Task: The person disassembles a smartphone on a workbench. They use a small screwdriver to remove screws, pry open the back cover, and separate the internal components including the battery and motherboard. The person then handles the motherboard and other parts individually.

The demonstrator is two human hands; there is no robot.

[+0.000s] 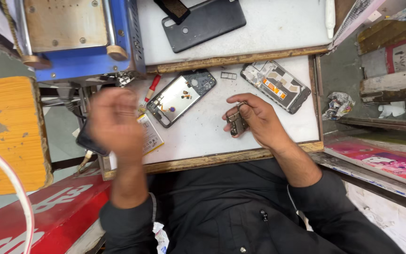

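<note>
My right hand (259, 120) rests on the white work board (203, 134) and grips a small dark phone part (237, 124) with metal shields. My left hand (113, 122) is blurred by motion at the board's left edge, held above a dark phone (86, 140) and a flat phone battery (150, 135); whether it holds anything is unclear. An opened phone frame (180, 96) lies between the hands. A second opened phone (275, 85) with an orange label lies beyond my right hand.
A small metal tray piece (228, 75) and a red-handled screwdriver (150, 91) lie on the board. A black back cover (203, 23) sits on the upper shelf. A blue machine (78, 40) stands at the back left, a yellow wooden stool (8, 134) to the left.
</note>
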